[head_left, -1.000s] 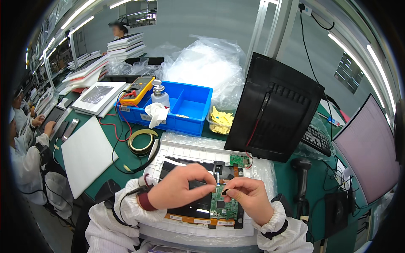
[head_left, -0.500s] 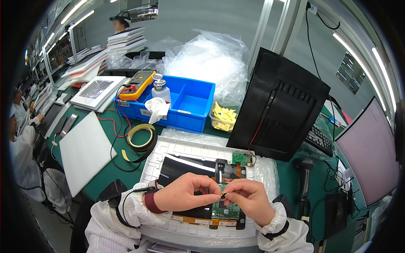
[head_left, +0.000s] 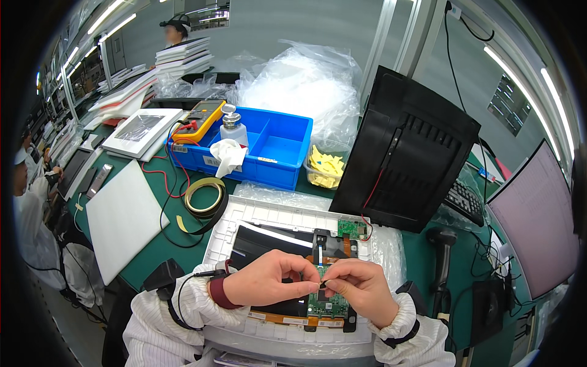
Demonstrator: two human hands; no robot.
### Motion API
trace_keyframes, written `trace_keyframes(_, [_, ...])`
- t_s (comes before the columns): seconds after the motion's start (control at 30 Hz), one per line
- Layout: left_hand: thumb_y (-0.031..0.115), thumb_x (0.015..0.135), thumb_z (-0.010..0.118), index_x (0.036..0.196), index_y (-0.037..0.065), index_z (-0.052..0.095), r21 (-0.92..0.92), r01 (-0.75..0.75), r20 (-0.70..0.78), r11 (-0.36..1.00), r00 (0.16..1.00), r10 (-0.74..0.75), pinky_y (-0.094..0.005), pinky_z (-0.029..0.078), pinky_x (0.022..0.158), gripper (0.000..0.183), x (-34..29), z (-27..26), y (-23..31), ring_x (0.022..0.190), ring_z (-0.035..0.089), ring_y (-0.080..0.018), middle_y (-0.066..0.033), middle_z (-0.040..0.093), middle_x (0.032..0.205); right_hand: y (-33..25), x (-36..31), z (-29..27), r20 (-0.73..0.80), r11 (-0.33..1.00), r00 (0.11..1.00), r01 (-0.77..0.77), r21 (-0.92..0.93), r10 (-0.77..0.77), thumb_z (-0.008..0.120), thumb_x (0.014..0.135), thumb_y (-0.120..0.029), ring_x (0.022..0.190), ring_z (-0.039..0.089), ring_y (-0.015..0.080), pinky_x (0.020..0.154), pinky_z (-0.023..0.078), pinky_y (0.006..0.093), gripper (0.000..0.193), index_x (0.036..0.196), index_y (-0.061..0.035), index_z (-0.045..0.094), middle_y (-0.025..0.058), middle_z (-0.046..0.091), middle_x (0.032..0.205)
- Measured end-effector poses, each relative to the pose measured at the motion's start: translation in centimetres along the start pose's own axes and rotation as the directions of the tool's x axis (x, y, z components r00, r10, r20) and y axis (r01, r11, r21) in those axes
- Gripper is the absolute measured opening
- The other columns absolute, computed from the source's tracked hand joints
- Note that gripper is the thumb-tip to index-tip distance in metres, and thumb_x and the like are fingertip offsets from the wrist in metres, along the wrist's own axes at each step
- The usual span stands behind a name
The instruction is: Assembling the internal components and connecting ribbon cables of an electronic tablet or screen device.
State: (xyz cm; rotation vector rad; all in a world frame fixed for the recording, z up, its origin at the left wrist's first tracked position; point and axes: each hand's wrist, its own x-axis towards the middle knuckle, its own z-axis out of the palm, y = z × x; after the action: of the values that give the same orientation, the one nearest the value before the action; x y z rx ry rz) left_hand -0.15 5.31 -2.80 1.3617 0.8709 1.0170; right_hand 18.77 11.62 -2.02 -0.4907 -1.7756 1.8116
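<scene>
Both hands meet over a green circuit board [head_left: 328, 307] that lies on the dark panel in a white plastic housing [head_left: 220, 240]. My left hand [head_left: 278, 280] comes in from the left with thumb and forefinger pinched. Opposite it, fingertip to fingertip, my right hand [head_left: 361, 289] pinches too. Between the fingertips is a small black piece [head_left: 323, 284], too small to name; which hand bears it is hard to see. A smaller green board [head_left: 352, 230] with red and black wires sits at the housing's upper right corner.
Beyond the housing stand a blue divided bin [head_left: 278, 174] with a pump bottle [head_left: 233, 131], and a tub of yellow pieces [head_left: 325, 166]. A black cover [head_left: 406, 153] rises upright at right, near a handheld scanner [head_left: 440, 257]. Tape roll [head_left: 205, 197] and white foam sheet [head_left: 122, 223] lie left.
My hands keep almost the same pinched pose over the board. The view has shifted very slightly.
</scene>
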Motion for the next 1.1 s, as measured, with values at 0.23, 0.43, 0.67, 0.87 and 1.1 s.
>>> trace_keyframes(0.23, [0.012, 0.081, 0.059, 0.087, -0.001, 0.060, 0.029, -0.032, -0.084, 0.999, 0.996, 0.034, -0.0194, 0.041, 0.060, 0.014, 0.0, 0.1, 0.0, 0.068, 0.048, -0.0035, 0.0008, 0.057, 0.074, 0.0, 0.0, 0.5, -0.149, 0.904, 0.954, 0.188, -0.384, -0.261, 0.063, 0.075, 0.000, 0.066, 0.058, 0.0138, 0.059, 0.047, 0.0226, 0.008, 0.082, 0.0030, 0.060, 0.0080, 0.058, 0.076])
trace_keyframes(0.43, [0.009, 0.077, 0.061, 0.082, 0.000, 0.061, 0.242, -0.114, -0.178, 0.964, 0.971, 0.159, -0.0231, 0.042, 0.060, 0.010, 0.0, 0.4, 0.1, 0.067, 0.052, -0.0087, -0.0029, 0.059, 0.072, -0.1, 0.1, 1.2, -0.029, 0.691, 0.890, 0.332, -0.642, -0.455, 0.065, 0.070, 0.000, 0.061, 0.056, 0.0170, 0.054, 0.045, 0.0243, 0.012, 0.081, 0.0015, 0.061, 0.0098, 0.059, 0.073])
trace_keyframes(0.67, [0.002, 0.072, 0.063, 0.077, 0.001, 0.060, 0.394, -0.142, -0.204, 0.908, 0.950, 0.237, -0.0258, 0.042, 0.064, 0.006, 0.0, 0.8, 0.6, 0.071, 0.054, -0.0159, -0.0066, 0.059, 0.074, -0.1, 0.0, 1.3, -0.057, 0.734, 0.918, 0.275, -0.621, -0.392, 0.063, 0.071, 0.000, 0.057, 0.055, 0.0149, 0.051, 0.044, 0.0234, 0.009, 0.080, 0.0017, 0.061, 0.0089, 0.060, 0.073])
trace_keyframes(0.87, [0.002, 0.072, 0.062, 0.077, 0.001, 0.060, 0.432, -0.162, -0.192, 0.887, 0.945, 0.265, -0.0262, 0.042, 0.064, 0.006, 0.0, 0.9, 0.6, 0.071, 0.053, -0.0163, -0.0067, 0.059, 0.074, -0.4, -0.1, 1.2, -0.107, 0.809, 0.945, 0.203, -0.552, -0.310, 0.061, 0.070, 0.001, 0.059, 0.056, 0.0128, 0.052, 0.044, 0.0229, 0.006, 0.076, 0.0019, 0.062, 0.0080, 0.060, 0.071])
trace_keyframes(1.1, [0.008, 0.073, 0.062, 0.079, 0.002, 0.061, 0.491, -0.069, -0.215, 0.868, 0.957, 0.197, -0.0242, 0.043, 0.058, 0.009, 0.6, 0.0, 1.9, 0.065, 0.054, -0.0124, -0.0054, 0.059, 0.070, -0.1, 0.1, 0.1, -0.214, 0.955, 0.965, 0.088, -0.282, -0.152, 0.061, 0.074, -0.003, 0.061, 0.055, 0.0090, 0.055, 0.044, 0.0203, 0.008, 0.079, 0.0036, 0.062, 0.0064, 0.060, 0.073])
